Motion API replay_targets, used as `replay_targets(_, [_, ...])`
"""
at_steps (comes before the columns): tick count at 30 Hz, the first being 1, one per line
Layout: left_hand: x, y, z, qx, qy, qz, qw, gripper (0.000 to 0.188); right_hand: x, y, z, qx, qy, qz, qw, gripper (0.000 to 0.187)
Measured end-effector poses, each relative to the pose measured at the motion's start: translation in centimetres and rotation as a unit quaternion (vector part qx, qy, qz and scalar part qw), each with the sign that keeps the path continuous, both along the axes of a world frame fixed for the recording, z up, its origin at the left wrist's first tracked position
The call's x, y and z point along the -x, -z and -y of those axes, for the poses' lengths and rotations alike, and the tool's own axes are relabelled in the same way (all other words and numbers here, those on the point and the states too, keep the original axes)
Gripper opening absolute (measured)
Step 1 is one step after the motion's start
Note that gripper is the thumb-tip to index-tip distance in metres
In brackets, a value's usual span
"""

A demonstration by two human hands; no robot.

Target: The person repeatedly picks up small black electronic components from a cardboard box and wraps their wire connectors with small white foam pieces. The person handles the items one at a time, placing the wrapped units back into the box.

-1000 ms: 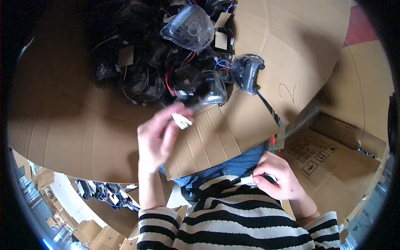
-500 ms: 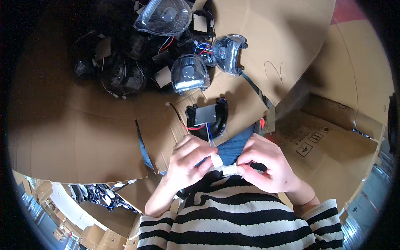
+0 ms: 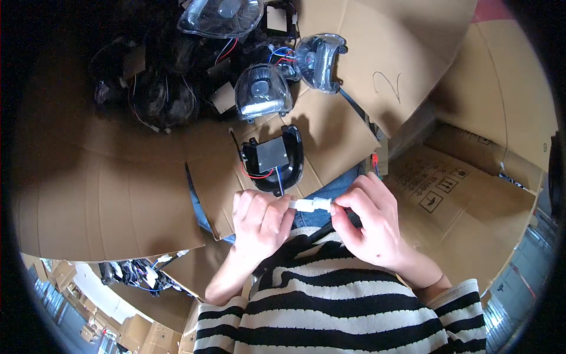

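Head view: left hand (image 3: 259, 215) and right hand (image 3: 370, 221) both pinch a white plug connector (image 3: 311, 205) between fingertips, just below the black lamp housing (image 3: 274, 158) on cardboard (image 3: 330, 127) (thin wires attached). Looks light, rigid plastic; grip the body, not the wires.

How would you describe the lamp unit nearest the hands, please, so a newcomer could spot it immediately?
Start at the cardboard sheet with the pile of headlamps. Nearer the person, just above the left hand and right hand, one black headlamp lies alone. Unlike its clear-lensed neighbours, it lies back up, with red and blue wires.
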State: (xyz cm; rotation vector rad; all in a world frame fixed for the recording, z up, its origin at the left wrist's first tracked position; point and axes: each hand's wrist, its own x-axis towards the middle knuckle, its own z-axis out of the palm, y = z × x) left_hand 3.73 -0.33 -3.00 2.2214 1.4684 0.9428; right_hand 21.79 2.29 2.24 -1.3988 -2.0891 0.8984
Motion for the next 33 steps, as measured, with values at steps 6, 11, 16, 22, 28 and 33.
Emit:
replay_targets(6, [-0.1,1.1,0.2,-0.016,-0.007,-0.025,1.000,0.028,0.1,-0.1,0.3,0.095,-0.034,-0.082,0.991,0.016])
replay_targets(11, [-0.2,1.0,0.0,-0.030,0.005,-0.013,0.999,0.029,0.3,0.6,0.0,0.037,0.006,-0.034,0.999,0.015])
replay_targets(16, [-0.6,1.2,-0.3,-0.035,0.004,0.010,0.999,0.030,0.5,1.0,0.0,0.037,-0.007,-0.035,0.999,0.015])
replay_targets(22, [1.1,1.0,0.0,0.096,-0.073,0.101,0.988,0.012,-2.5,0.9,-1.4,0.126,-0.043,-0.074,0.988,0.010])
replay_targets(28, [-0.3,-0.5,-0.1,0.134,0.054,0.204,0.968,0.013,2.3,5.7,1.6,0.053,-0.166,-0.181,0.968,0.019])
replay_targets(33, [5.0,3.1,-1.5,0.388,-0.031,0.280,0.877,0.017,1.4,6.0,2.5,0.208,-0.174,-0.167,0.948,0.010])
